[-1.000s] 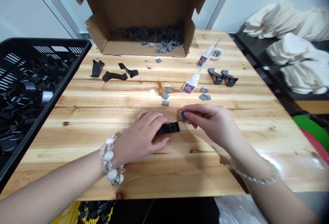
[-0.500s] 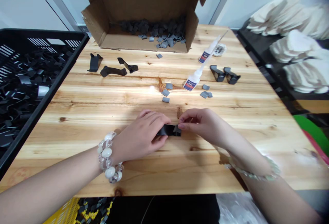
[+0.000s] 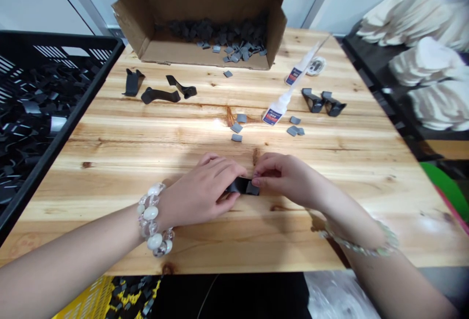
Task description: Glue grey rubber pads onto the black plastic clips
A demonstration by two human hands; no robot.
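Observation:
My left hand (image 3: 208, 187) is closed around a curved black plastic piece (image 3: 238, 185), holding it on the wooden table. At the right end of that piece lies a small grey pad (image 3: 252, 188), flat against its surface. The thumb and forefinger of my right hand (image 3: 276, 175) pinch the pad's upper right edge. Just beyond my hands, a few loose grey pads (image 3: 236, 127) rest on the wood, and more grey pads (image 3: 294, 130) lie to their right. A white glue bottle (image 3: 274, 112) with a long thin tip leans near them.
An open cardboard box (image 3: 205, 55) with many grey pads stands at the back. A black crate (image 3: 58, 138) of black pieces is at left. Black pieces (image 3: 161, 95) lie on the table's left, others (image 3: 332, 104) on its right. White pads (image 3: 421, 65) are stacked at far right.
The grey pad was tilted up at the end of the black piece and now lies flat on it. My left hand has kept its hold; the view has shifted slightly.

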